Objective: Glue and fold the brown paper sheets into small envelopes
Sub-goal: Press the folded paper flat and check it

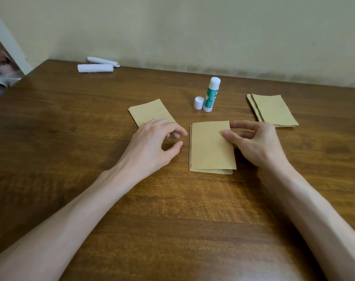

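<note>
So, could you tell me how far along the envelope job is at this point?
Looks done: the glue stick stands uncapped, cap beside it; the left pile and right pile lie aside, though I cannot tell whether either is finished envelopes. In hand: the right hand pinches the top sheet of the centre pile; the left hand holds nothing. Left, probably: the centre pile.

Soft, even, moderately bright light; faint shadow beneath the right hand (257,147), dull sheen on the wooden table (172,216) at its near edge, wide-angle bowing, upper-left corner blurred.
</note>
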